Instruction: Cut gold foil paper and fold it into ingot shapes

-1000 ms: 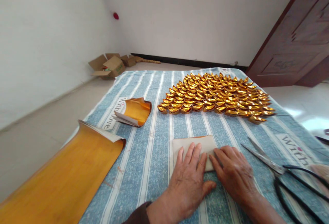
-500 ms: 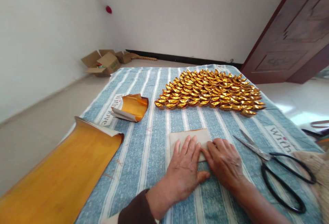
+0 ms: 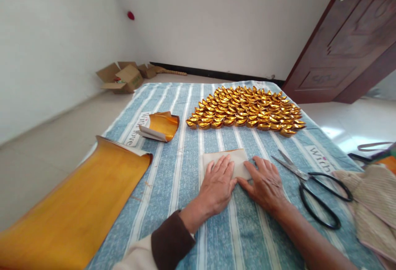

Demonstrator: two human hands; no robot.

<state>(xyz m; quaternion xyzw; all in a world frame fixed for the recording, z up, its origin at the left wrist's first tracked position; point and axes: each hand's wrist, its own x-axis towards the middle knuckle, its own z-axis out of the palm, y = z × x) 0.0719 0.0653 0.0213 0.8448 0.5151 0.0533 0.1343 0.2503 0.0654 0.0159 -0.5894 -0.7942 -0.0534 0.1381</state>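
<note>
A folded square of paper (image 3: 240,157), pale side up with a thin gold edge at the back, lies on the striped cloth. My left hand (image 3: 217,185) rests flat on it, fingers stretched out and open. At the paper's right front corner is my right hand (image 3: 265,184), thumb and fingers apart, its fingertips touching the edge. To the right of that hand lie black-handled scissors (image 3: 305,176) with their blades a little apart. Behind the paper, many folded gold paper ingots (image 3: 244,107) stand in close rows.
A large gold sheet (image 3: 80,200) covers the table's left side, near a curled stack of smaller gold sheets (image 3: 162,126). Beige ribbed fabric (image 3: 373,204) lies at the right edge. Cardboard boxes (image 3: 125,78) stand on the floor beyond the table, and a dark red door (image 3: 337,51) is at right.
My right hand's thumb and fingers have spread further apart at the paper's corner. My left hand stays flat on the paper. The whole view has shifted slightly.
</note>
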